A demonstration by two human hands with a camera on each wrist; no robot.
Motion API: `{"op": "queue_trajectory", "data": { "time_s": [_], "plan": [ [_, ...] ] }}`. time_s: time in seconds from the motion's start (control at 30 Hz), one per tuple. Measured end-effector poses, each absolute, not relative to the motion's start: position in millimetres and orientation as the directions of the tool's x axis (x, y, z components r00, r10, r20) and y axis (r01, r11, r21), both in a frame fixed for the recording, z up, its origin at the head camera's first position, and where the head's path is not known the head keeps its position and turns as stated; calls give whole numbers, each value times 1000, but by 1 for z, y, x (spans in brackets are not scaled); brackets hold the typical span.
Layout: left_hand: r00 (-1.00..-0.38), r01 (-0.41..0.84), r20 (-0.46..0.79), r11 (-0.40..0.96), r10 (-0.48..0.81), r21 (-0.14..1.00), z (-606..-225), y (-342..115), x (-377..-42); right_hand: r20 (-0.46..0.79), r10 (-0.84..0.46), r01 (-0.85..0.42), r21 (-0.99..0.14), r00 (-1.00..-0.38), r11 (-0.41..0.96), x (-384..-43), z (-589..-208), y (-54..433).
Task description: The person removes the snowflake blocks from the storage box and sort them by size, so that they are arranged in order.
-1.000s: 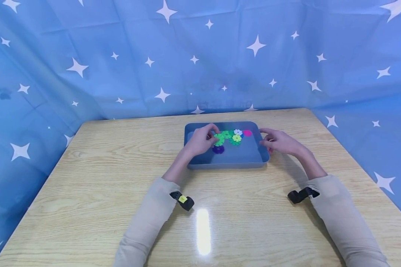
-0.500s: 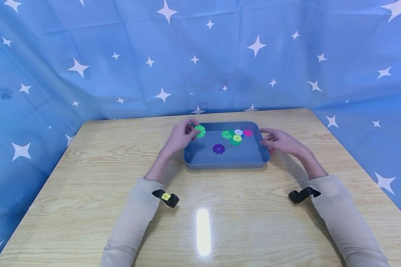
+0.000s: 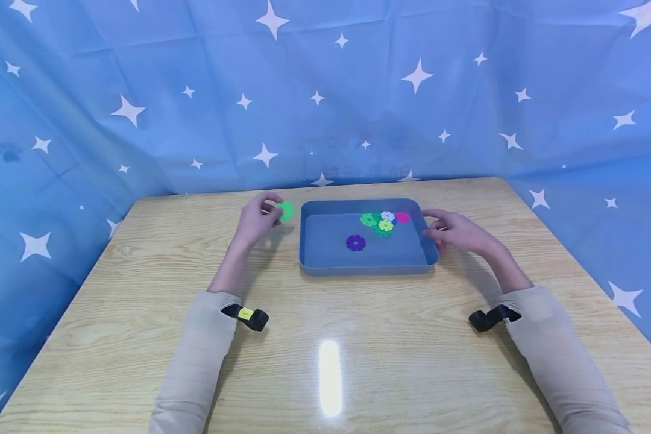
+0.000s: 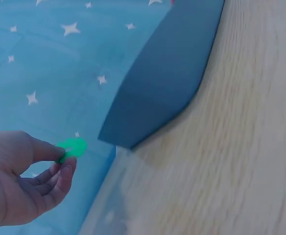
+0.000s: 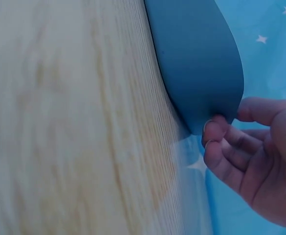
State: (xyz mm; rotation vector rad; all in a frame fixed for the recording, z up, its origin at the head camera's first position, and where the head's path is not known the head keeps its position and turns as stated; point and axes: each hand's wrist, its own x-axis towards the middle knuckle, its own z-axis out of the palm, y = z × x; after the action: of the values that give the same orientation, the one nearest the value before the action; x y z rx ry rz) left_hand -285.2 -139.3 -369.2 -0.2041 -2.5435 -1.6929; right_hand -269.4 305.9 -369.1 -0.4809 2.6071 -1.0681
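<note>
Between thumb and fingertips my left hand (image 3: 257, 220) pinches a bright green notched plastic disc (image 3: 286, 211), held just left of the tray and above the table. The left wrist view shows the same green disc (image 4: 78, 146) against the curtain. My right hand (image 3: 458, 232) grips the right side wall of the blue-grey tray (image 3: 325, 247), thumb and fingers on either side of it, as in the right wrist view of the tray wall (image 5: 196, 63). Inside lie a purple disc (image 3: 355, 243) by itself and a cluster with green (image 3: 367, 219), white (image 3: 387, 215), yellow-green (image 3: 385, 225) and pink (image 3: 403, 217) discs.
The tray stands toward the back of a wood-grain table (image 3: 390, 337). Behind and beside the table hangs a blue curtain (image 3: 325, 72) with white stars. Wrist cameras sit on the left cuff (image 3: 246, 316) and right cuff (image 3: 493, 316).
My left hand has carried the green disc leftward, from above the purple disc, over the tray's left wall and out. My right hand stays at the right wall; the tray has hardly moved.
</note>
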Motion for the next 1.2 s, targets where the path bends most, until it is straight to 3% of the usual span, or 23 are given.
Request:
{"op": "queue_trajectory", "data": {
  "time_s": [0.23,0.4,0.8,1.2],
  "plan": [
    [-998,62,45,503,45,862,-382,-146,-289,-139,-408,-192,-718,-902,669,-269,-368,306],
    [-999,17,-2,470,39,882,-389,-144,-292,-139,-409,-196,-713,-902,673,-271,-369,308],
    [-1000,-20,-24,578,-1,816,-397,-137,-298,-137,-412,-200,-711,-901,674,-270,-367,305],
    [-1000,-16,-27,590,10,807,-398,-140,-300,-142,-396,-189,-703,-907,685,-272,-370,307]
  ]
}}
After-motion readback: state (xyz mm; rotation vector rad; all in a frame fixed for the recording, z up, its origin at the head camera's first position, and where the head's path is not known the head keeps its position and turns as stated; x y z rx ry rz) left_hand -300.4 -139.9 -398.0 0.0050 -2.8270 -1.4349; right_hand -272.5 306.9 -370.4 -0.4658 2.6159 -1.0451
